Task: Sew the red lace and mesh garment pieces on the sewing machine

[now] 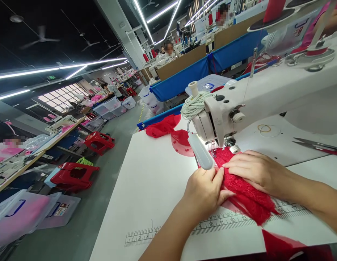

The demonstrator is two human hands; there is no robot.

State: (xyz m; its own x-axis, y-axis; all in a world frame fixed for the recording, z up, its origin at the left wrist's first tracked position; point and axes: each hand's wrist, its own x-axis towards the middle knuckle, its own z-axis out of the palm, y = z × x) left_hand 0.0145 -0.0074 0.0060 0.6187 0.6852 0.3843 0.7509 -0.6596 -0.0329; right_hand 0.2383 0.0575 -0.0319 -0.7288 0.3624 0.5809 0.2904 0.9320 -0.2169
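Red lace fabric with a sheer layer lies bunched under the needle area of a white sewing machine. Just in front of the presser foot, my left hand grips the fabric's left edge with curled fingers. My right hand rests over the lace on the other side, fingertips closed on it close to the left hand's. Part of the cloth is hidden beneath both hands. A grey lever-like plate hangs beside the machine head.
More red fabric pieces lie at the table's far edge. Scissors rest on the right. A printed ruler runs along the front of the white table. Red stools and plastic bins stand left; people sit at other machines.
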